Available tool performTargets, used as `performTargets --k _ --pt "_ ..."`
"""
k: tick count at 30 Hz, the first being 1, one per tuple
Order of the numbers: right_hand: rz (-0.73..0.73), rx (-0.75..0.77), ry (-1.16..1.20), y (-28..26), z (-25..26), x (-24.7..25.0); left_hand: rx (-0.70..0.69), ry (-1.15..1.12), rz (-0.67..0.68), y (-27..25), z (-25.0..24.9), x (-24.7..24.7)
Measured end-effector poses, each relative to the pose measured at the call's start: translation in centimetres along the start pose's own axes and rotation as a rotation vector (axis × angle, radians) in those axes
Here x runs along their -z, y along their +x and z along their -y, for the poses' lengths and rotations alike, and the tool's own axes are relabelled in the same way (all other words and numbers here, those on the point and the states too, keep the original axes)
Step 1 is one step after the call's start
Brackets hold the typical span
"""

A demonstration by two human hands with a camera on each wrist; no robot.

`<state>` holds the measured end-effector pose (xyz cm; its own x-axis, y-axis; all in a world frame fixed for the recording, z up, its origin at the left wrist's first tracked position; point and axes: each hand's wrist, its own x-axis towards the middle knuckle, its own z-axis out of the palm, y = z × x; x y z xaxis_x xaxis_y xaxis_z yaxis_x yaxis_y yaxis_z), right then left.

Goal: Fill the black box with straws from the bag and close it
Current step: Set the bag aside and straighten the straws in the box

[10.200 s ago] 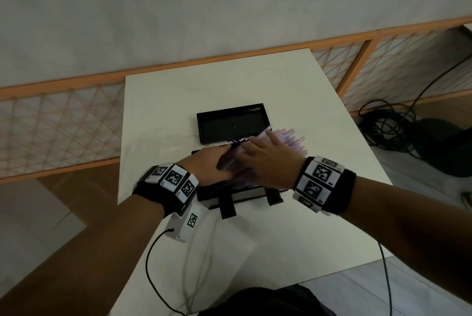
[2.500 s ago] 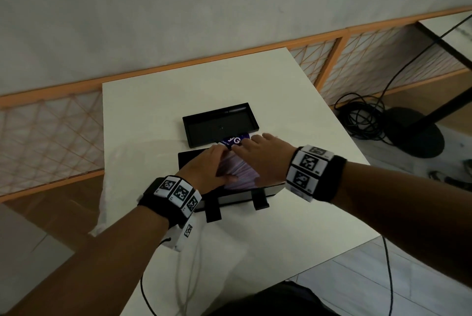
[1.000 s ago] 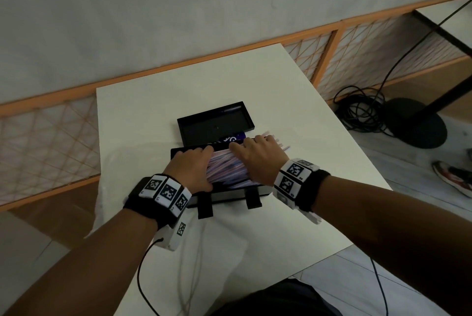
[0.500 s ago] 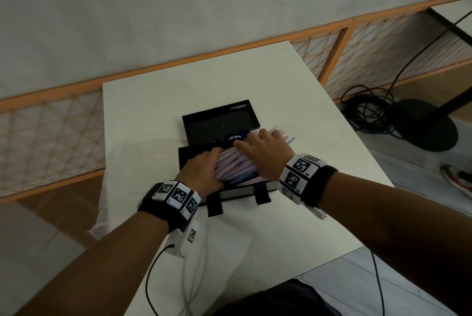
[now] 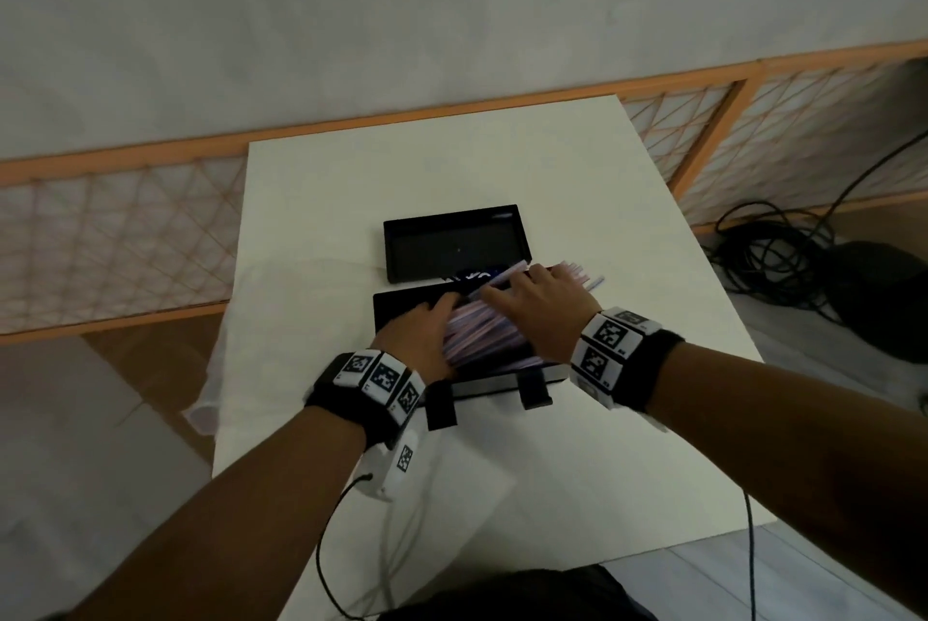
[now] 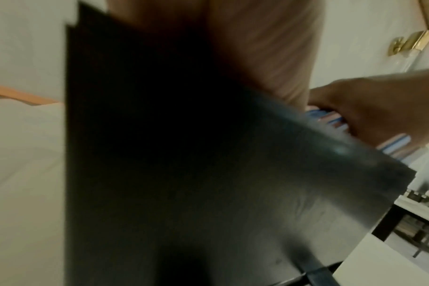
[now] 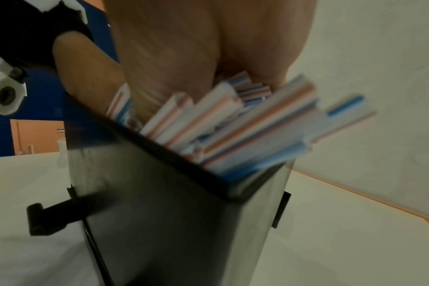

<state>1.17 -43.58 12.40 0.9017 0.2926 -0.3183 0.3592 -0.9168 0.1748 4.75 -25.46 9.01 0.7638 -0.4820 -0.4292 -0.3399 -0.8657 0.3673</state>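
Observation:
The open black box (image 5: 497, 383) stands at the table's middle, its dark wall (image 7: 184, 212) close in the right wrist view. A slanted bundle of striped straws (image 5: 482, 334) fills it, the right ends (image 7: 257, 135) poking over the rim. My left hand (image 5: 422, 334) rests on the bundle's left end; the box wall hides its fingers in the left wrist view. My right hand (image 5: 537, 314) lies flat over the right half, fingers stretched to the far edge. The black lid (image 5: 452, 244) lies upturned just behind. A blue label (image 5: 472, 276) shows between lid and box.
Two black latch straps (image 5: 441, 404) hang from the box's front wall. A clear plastic bag (image 5: 216, 369) droops over the table's (image 5: 577, 178) left edge. An orange lattice rail (image 5: 125, 229) runs behind, and cables (image 5: 768, 259) lie on the floor at right.
Both hands have stayed on the straws. Since 2.5 s ago the bundle has skewed, and its right ends now stick out past the box's far right corner.

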Motion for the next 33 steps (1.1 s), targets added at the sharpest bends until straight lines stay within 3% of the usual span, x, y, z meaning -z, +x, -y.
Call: performTargets --k 8,15,22,27,33 --pt "-0.015 0.09 0.007 0.8 -1.2 0.3 -0.011 0.04 -0.026 -0.3 -0.3 0.6" --pt "-0.2 0.073 0.055 0.4 -2.0 1.1 -0.048 0.055 -0.046 -0.5 -0.4 2.7" --pt "-0.133 -0.049 0.261 -1.1 -0.6 0.5 -0.1 0.062 -0.069 -0.7 -0.1 3.4" --pt "-0.108 -0.021 0.292 -1.6 -0.3 0.4 -0.11 -0.018 -0.036 -0.5 0.5 2.4" --pt "-0.09 -0.016 0.41 -2.7 -0.9 2.0 -0.121 0.094 -0.039 -0.3 1.5 2.3"
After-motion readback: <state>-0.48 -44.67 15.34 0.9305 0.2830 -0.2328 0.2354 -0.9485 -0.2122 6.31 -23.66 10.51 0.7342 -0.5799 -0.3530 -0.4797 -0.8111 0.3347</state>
